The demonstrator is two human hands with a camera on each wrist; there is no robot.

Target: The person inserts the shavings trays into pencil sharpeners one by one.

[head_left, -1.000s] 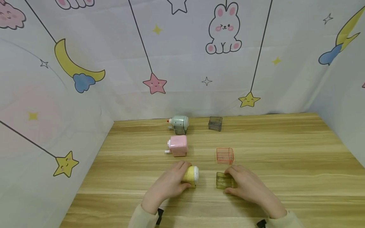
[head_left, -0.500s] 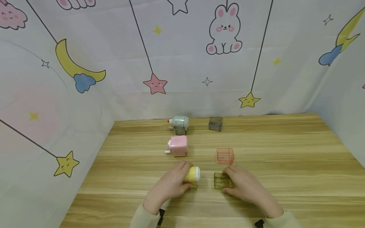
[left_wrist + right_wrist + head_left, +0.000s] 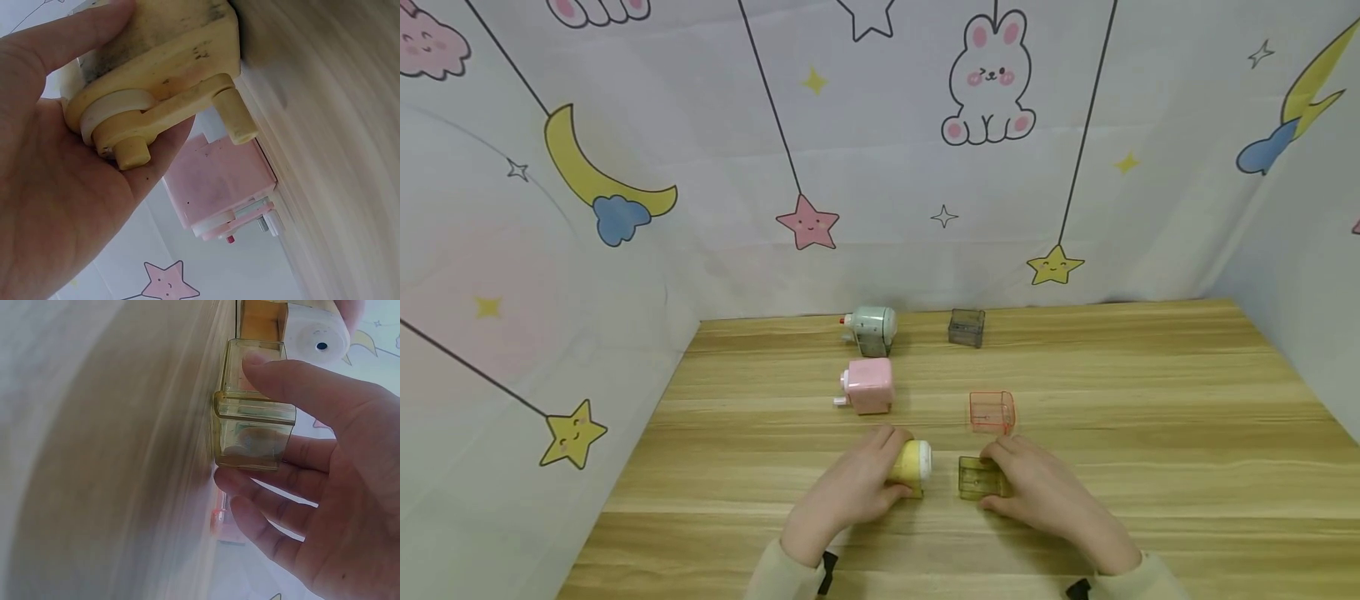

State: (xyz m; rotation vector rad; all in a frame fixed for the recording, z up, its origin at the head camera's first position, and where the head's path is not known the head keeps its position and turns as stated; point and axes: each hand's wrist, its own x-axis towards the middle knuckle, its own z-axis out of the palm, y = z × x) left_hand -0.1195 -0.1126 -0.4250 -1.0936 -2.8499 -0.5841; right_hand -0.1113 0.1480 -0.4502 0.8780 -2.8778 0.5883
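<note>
The left hand [image 3: 861,482] holds the yellow sharpener [image 3: 907,464], with its thumb on one side and its fingers [image 3: 164,147] on the other. The right hand [image 3: 1037,483] pinches the clear yellow box [image 3: 976,478] between thumb and fingers. Over the last second both hands come in a little: the sharpener goes right and the box goes left. So the gap between them is smaller now, but the two do not touch yet. The white end [image 3: 925,460] faces the box, and the handle [image 3: 187,102] is on the other end, by the left palm. It looks like bringing these two close is partly done. Both are low at the tabletop [image 3: 737,467]; I can't tell if they are lifted a tiny bit.

Just behind the yellow box is the red box [image 3: 991,412]. Behind the left hand is the pink sharpener [image 3: 870,387]. Farther back are the green sharpener [image 3: 872,327] and the grey box [image 3: 966,328], near the cloth [image 3: 880,167]. These four stay where they are
</note>
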